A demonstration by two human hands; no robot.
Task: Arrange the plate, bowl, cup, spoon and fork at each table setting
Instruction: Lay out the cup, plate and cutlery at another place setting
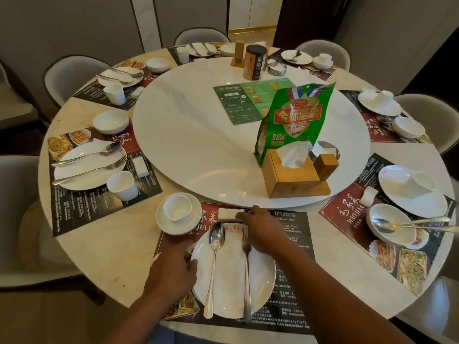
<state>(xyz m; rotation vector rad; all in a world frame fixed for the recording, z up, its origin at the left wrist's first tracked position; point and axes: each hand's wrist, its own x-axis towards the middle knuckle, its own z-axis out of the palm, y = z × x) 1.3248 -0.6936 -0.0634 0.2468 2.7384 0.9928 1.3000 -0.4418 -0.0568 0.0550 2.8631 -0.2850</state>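
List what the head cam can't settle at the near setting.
All head view.
- Right hand: fingertips blurred by motion; pinching or just touching the white packet, unclear.
- Left hand: its own back hides the fingers; grip on the plate unclear.
- Placemat print: too small to read.
- Metal dish: mostly behind the tissue box.

Plate (pixel 231 281) rim hidden under left hand (pixel 171 271), fork (pixel 247 276) tines blurred

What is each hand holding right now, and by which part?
The left hand grips the plate at its left rim. The right hand touches the right end of the white packet; whether it pinches it cannot be told.
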